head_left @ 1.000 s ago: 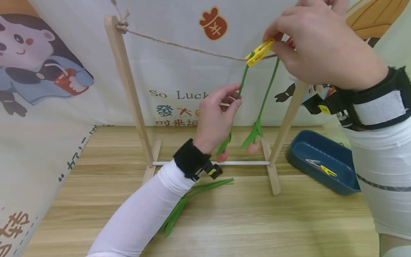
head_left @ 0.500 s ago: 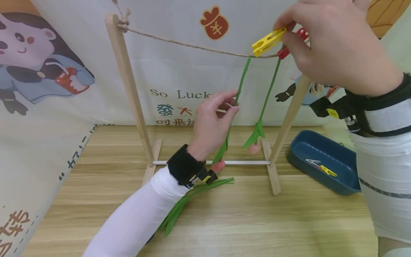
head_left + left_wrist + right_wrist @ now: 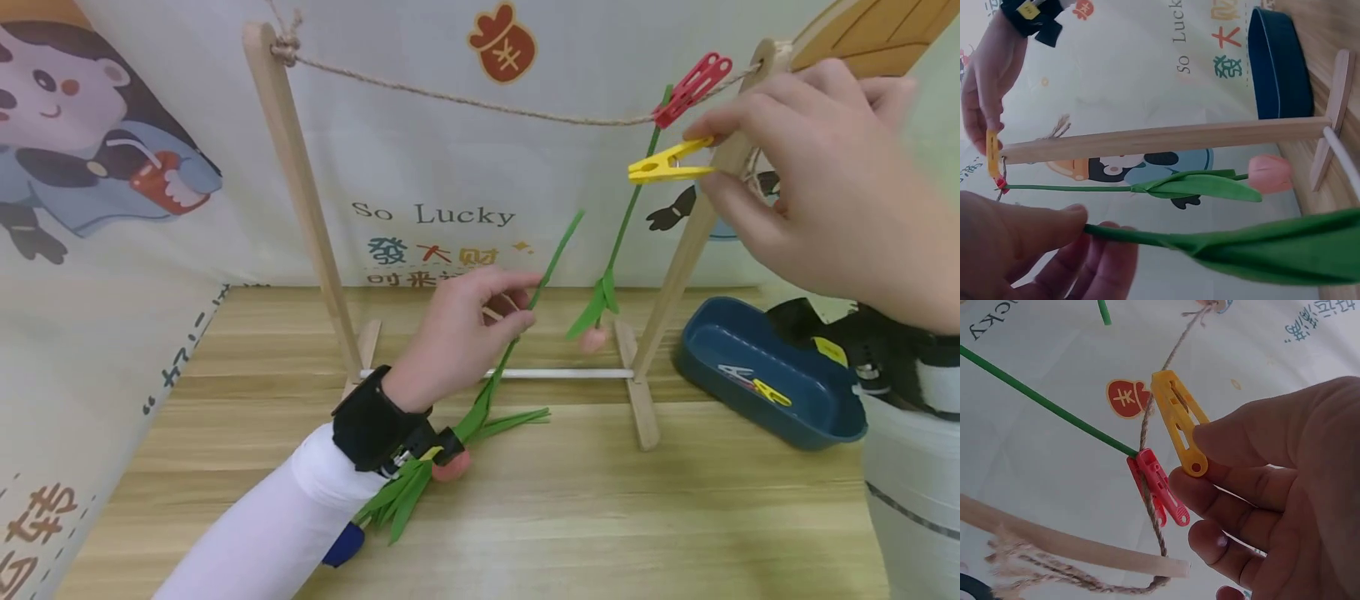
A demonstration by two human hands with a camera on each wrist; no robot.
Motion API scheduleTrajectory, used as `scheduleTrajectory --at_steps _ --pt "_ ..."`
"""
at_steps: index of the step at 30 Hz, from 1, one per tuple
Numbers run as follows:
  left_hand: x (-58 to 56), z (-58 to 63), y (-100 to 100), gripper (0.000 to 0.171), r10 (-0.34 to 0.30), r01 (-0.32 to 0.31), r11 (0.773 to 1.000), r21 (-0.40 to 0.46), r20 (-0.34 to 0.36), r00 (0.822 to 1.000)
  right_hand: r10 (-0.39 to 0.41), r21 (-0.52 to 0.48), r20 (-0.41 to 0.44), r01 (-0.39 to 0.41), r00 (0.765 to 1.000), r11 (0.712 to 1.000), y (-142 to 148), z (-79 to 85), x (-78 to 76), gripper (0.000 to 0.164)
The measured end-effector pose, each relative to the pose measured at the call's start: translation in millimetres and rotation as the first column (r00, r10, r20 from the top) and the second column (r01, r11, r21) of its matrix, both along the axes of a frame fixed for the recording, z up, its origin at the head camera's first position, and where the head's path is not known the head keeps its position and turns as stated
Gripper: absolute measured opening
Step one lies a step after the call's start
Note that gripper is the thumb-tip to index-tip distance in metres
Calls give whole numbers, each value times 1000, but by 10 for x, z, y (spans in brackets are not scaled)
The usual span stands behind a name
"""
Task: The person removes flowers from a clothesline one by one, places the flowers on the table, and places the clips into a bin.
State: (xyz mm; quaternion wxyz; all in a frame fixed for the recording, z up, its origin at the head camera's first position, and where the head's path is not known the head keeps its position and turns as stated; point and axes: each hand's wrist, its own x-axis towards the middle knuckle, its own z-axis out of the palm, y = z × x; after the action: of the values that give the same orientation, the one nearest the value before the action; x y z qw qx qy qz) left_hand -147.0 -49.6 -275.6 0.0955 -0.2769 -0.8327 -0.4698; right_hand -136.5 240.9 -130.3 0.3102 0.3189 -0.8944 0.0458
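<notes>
My left hand (image 3: pixel 472 333) pinches the green stem of a pink artificial tulip (image 3: pixel 558 250). The stem's bare end points up, below the rope, and the bloom slants down over other stems on the table. My right hand (image 3: pixel 817 192) holds a yellow clothespin (image 3: pixel 647 170) between thumb and index finger, off the rope (image 3: pixel 450 97). In the right wrist view that yellow clothespin (image 3: pixel 1175 415) overlaps the rope. A red clothespin (image 3: pixel 690 92) clips a second pink tulip (image 3: pixel 592 339) upside down to the rope's right part.
Two wooden posts (image 3: pixel 300 192) carry the rope, joined low by a white rod (image 3: pixel 577 373). A blue tub (image 3: pixel 817 433) with several clothespins (image 3: pixel 771 393) stands at the right. Green-leaved flowers (image 3: pixel 405 504) lie under my left forearm, with a dark blue bloom (image 3: pixel 345 546) showing.
The yellow clothespin has come off the rope and moved right and down with my right hand. My left hand has lowered the tulip leftward, away from the rope.
</notes>
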Motion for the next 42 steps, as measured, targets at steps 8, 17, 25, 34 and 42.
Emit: scheduleTrajectory --at_steps 8,17,25,34,42 --pt "82 -186 -88 38 -120 141 977 -158 136 983 -38 -36 76 41 996 999 297 -355 179 37" --pt "107 -521 -93 34 -146 200 954 -223 236 961 -272 -9 225 281 936 960 747 -841 216 37" --pt "115 -827 -85 34 -142 223 937 -268 292 946 -420 55 378 433 825 900 1187 -1292 63 33" --pt "77 -1131 -77 29 -82 178 912 -371 260 962 -429 117 552 442 716 889 1641 -1813 -150 33" --pt "49 -1277 -79 26 -32 139 878 -458 234 972 -432 208 719 425 545 881 1906 -2128 -208 38"
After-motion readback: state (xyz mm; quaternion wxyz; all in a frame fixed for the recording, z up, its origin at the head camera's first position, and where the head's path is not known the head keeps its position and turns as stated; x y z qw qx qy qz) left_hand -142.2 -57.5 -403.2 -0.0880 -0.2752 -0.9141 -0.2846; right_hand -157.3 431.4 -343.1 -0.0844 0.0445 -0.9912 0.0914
